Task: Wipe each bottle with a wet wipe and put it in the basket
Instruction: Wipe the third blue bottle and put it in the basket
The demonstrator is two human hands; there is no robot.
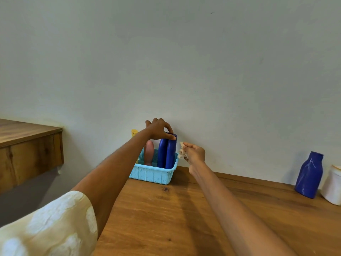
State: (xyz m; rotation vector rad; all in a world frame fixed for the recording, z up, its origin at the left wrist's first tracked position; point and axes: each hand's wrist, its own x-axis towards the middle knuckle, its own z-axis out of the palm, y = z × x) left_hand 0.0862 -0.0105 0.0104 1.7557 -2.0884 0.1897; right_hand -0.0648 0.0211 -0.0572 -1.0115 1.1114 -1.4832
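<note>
A light blue plastic basket (151, 174) stands at the table's far left against the wall. Two tall dark blue bottles stand upright in it side by side, with a pink bottle (149, 153) behind them and a yellow-capped one (134, 132) mostly hidden by my arm. My left hand (158, 129) pinches the top of the right-hand blue bottle (170, 154) from above. My right hand (195, 153) hovers just right of the basket, gripping a crumpled wet wipe (182, 152). Another blue bottle (309, 175) stands on the table at the far right.
A white container (332, 185) sits next to the blue bottle at the right edge. The wooden table (166, 218) runs up to a pale wall. A separate wooden ledge (27, 141) lies to the left across a gap.
</note>
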